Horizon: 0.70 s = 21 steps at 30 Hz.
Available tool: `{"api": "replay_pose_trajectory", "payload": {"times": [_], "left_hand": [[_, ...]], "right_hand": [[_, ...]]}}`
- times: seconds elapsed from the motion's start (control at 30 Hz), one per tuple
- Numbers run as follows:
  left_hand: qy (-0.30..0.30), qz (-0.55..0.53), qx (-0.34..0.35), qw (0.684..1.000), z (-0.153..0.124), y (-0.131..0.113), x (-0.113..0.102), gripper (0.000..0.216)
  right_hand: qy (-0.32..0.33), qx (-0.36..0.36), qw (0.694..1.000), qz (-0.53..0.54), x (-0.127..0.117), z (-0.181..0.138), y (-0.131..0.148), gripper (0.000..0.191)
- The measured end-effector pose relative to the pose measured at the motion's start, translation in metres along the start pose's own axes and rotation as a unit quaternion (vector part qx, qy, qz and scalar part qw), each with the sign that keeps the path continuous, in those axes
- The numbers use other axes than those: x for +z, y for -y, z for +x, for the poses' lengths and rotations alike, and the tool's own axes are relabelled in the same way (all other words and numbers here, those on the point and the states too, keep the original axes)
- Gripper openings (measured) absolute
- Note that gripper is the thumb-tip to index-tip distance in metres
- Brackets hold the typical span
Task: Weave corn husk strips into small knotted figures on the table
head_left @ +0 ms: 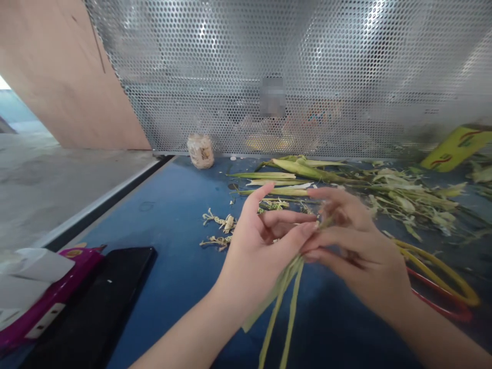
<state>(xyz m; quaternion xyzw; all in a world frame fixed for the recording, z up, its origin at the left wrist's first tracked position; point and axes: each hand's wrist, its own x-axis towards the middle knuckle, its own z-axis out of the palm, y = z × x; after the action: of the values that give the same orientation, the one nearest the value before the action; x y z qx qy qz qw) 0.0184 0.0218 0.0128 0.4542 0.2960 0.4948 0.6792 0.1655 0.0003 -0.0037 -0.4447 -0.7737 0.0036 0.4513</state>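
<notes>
Several long, pale green leaf strips [291, 307] hang down from between my two hands over the blue table. My left hand [265, 246] pinches them between thumb and fingers, its index finger pointing up. From the other side, my right hand [357, 251] has its fingertips closed on the same strips, meeting the left fingertips. The right fingers are slightly blurred, and the spot where the strips are gripped is partly covered. Just beyond my left hand lie small woven leaf figures [222, 221], partly hidden by it.
Behind my hands lie leaf pieces [277, 183] and a green leaf bundle [307, 169]; wilted leaves [403, 200] spread right. Yellow [442, 266] and red [442, 300] loops lie by my right wrist. A black phone-like slab [96, 302], magenta holder [86, 261], wrapped roll [200, 151] and perforated metal panel [230, 61] surround the blue table [172, 195].
</notes>
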Motion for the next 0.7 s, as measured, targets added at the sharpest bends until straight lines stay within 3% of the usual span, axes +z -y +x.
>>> {"api": "replay_pose_trajectory", "payload": {"times": [0.3, 0.4, 0.53, 0.7], "left_hand": [[-0.035, 0.064, -0.005, 0.997, 0.004, 0.003, -0.006, 0.056], [-0.053, 0.067, 0.004, 0.996, 0.006, 0.004, -0.008, 0.047], [-0.051, 0.028, -0.033, 0.998, 0.008, 0.004, -0.013, 0.043], [-0.041, 0.018, -0.031, 0.999, 0.008, 0.004, -0.013, 0.044]], "right_hand": [[-0.012, -0.001, 1.000, -0.011, 0.002, 0.001, -0.002, 0.010], [-0.012, 0.019, 1.000, -0.015, 0.001, 0.000, -0.003, 0.011], [-0.012, 0.062, 0.998, -0.023, 0.000, 0.001, -0.004, 0.015], [-0.019, 0.134, 0.987, 0.087, 0.001, 0.005, -0.011, 0.014]]}}
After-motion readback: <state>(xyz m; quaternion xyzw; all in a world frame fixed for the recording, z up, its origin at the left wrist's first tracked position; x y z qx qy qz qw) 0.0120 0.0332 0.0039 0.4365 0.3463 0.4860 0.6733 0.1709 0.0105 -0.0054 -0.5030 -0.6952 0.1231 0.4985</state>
